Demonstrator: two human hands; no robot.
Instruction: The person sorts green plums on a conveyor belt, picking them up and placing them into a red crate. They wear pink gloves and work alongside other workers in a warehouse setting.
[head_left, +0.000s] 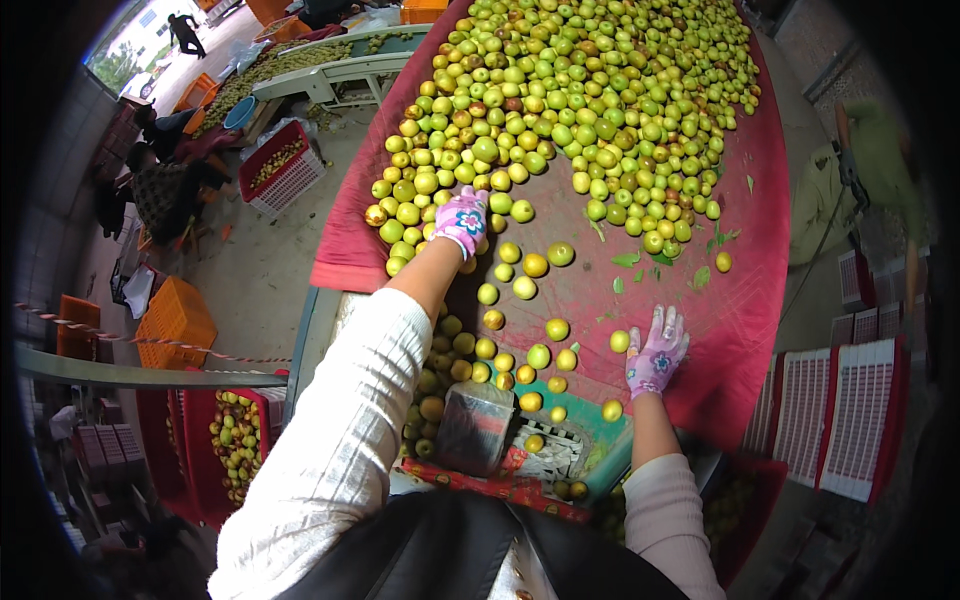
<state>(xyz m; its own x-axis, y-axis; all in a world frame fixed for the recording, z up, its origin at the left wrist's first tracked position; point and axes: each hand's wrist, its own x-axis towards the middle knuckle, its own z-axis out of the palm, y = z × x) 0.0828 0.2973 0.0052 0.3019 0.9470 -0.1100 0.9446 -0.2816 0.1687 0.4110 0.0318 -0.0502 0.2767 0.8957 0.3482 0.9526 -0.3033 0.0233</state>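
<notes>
A large heap of green-yellow fruits that look like jujubes (585, 82) covers the far part of a sorting table lined with red cloth (720, 322). My left hand (461, 221), in a pink flowered glove, lies among the fruits at the heap's near left edge. Its palm side is hidden, so I cannot tell whether it grips any. On the right, my right hand (658, 356) wears a matching glove and holds nothing, its fingers apart over the cloth. Just left of its thumb sits a single fruit (619, 341). More loose fruits (538, 355) are scattered between my hands, down towards a green chute (611, 411).
Green leaves (625, 259) lie on the cloth. A clear plastic-covered box (474, 427) stands near my body. Red crates of fruit (238, 442) are at the left, stacked crates (847, 420) at the right. A person (862, 172) stands at right; others sit by a conveyor (337, 75).
</notes>
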